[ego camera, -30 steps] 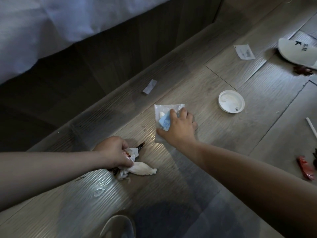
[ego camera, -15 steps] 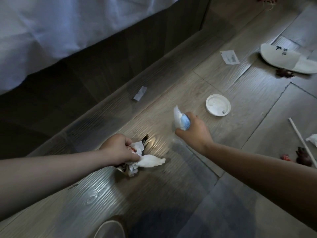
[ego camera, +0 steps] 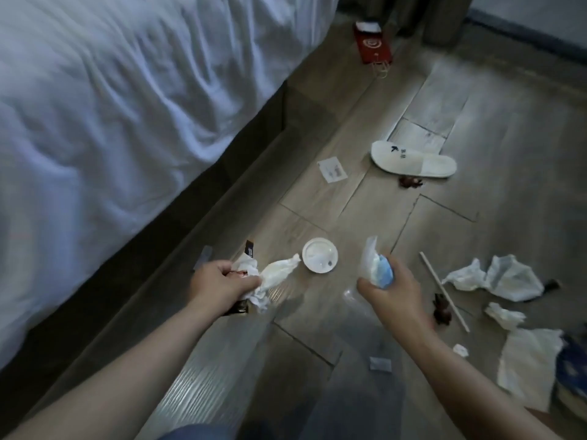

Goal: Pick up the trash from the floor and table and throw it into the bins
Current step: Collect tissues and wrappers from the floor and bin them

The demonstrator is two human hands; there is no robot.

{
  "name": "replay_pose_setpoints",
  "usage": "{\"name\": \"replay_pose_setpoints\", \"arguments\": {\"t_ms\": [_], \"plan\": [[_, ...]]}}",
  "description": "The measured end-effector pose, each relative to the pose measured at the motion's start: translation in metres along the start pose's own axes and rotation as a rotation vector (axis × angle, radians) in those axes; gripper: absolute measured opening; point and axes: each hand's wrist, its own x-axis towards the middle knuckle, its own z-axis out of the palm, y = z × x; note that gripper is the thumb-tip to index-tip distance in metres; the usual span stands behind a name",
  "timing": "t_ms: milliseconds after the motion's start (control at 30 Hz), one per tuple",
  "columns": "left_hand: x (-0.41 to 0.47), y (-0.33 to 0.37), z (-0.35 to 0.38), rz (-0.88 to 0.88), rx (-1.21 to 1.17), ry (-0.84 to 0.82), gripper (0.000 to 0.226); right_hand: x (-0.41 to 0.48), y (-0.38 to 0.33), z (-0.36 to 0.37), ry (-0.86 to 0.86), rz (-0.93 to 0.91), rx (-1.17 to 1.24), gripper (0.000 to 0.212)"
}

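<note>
Both hands are closed on rubbish. The left hand [ego camera: 222, 281] is curled tight round a wad of white tissue [ego camera: 276, 274], and a dark wrapper [ego camera: 250, 247] pokes out on the far side of the fist. The right hand [ego camera: 394, 290] clutches a clear plastic packet [ego camera: 374, 265] with something blue inside, its thin top flaring up above the fingers. Both bundles are held just above the floor [ego camera: 349, 201], beside the bed [ego camera: 111, 106] on the left.

All of it looks nearly weightless, soft and crushable. The loose tail of tissue hanging right of the left fist could drop, so it wants tucking into the palm. The plastic film is probably slippery and holds better squeezed whole than pinched by a corner.

Between the hands and a little farther off, a round white lid [ego camera: 320, 255] lies flat on the boards. It looks stiff and light, and is best caught at its rim. Right of the right hand are a thin pale stick [ego camera: 444, 293] and some crumpled tissues [ego camera: 502, 277], which are easiest grabbed by the middle of the bunch. A paper slip [ego camera: 332, 169], a white slipper [ego camera: 413, 160] and a red paper bag [ego camera: 373, 42] lie farther away.

No bin is in view. With so little room left in either hand, a trip to one seems due.
</note>
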Motion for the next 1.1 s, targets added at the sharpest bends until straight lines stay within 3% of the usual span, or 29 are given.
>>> {"name": "replay_pose_setpoints", "arguments": {"t_ms": [167,233,300,467,767,1100], "plan": [[-0.092,0.108,-0.052,-0.068,-0.166,-0.070,0.036,-0.057,-0.091,-0.085,0.092,0.104,0.017,0.023],[-0.131,0.152,-0.078,-0.072,-0.225,-0.081,0.051,-0.079,-0.133,-0.123,0.091,0.102,0.036,0.029],[-0.170,0.198,-0.104,-0.044,-0.250,-0.080,0.065,-0.100,-0.180,-0.165,0.116,0.090,0.058,0.021],[-0.268,0.330,-0.169,0.081,-0.261,-0.056,0.068,-0.155,-0.305,-0.287,0.174,0.021,0.135,0.022],[-0.451,0.546,-0.236,0.390,-0.441,-0.085,0.026,-0.271,-0.458,-0.488,0.405,-0.194,0.176,0.033],[-0.561,0.666,-0.242,0.700,-0.550,-0.361,0.014,-0.357,-0.515,-0.604,0.766,-0.302,0.214,0.039]]}}
